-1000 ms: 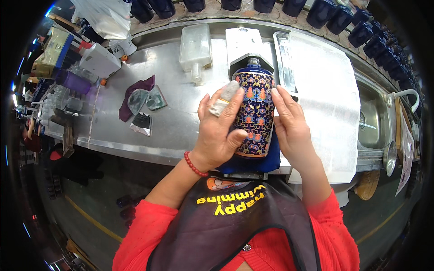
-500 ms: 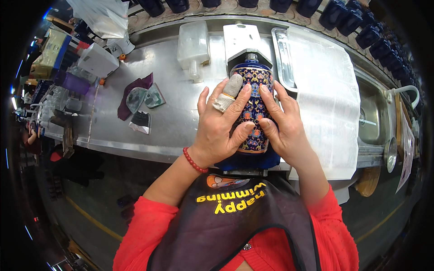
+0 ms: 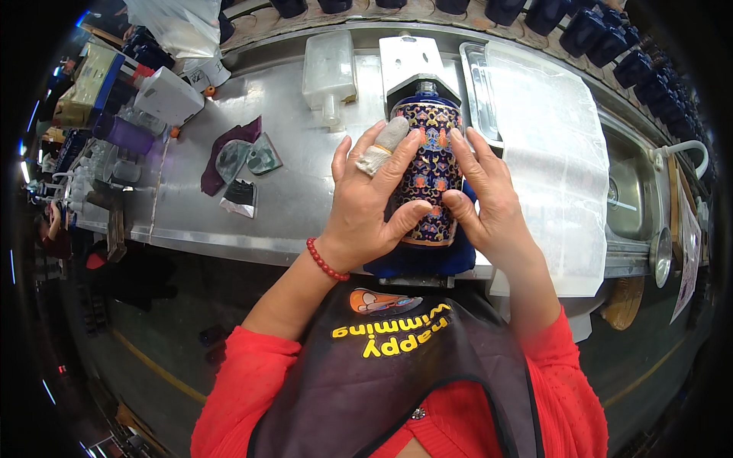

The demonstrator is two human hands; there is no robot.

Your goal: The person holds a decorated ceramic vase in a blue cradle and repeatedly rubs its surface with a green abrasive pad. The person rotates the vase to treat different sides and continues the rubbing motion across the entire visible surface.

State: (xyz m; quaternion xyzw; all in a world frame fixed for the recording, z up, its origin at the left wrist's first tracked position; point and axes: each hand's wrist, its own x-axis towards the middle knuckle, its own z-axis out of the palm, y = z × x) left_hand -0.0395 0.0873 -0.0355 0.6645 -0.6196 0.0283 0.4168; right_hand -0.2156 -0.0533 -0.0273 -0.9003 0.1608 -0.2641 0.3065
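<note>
Flanking the patterned bottle (image 3: pixel 434 183), your left hand (image 3: pixel 363 195) and right hand (image 3: pixel 492 202) are lying along its sides, equally near, fingers spread, not wrapping it, while its long axis is running away from you, neck outward, at the counter's (image 3: pixel 298 198) near edge.

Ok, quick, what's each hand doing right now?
Left hand: open, against the bottle's left side.
Right hand: open, against its right side, not gripping it.
</note>
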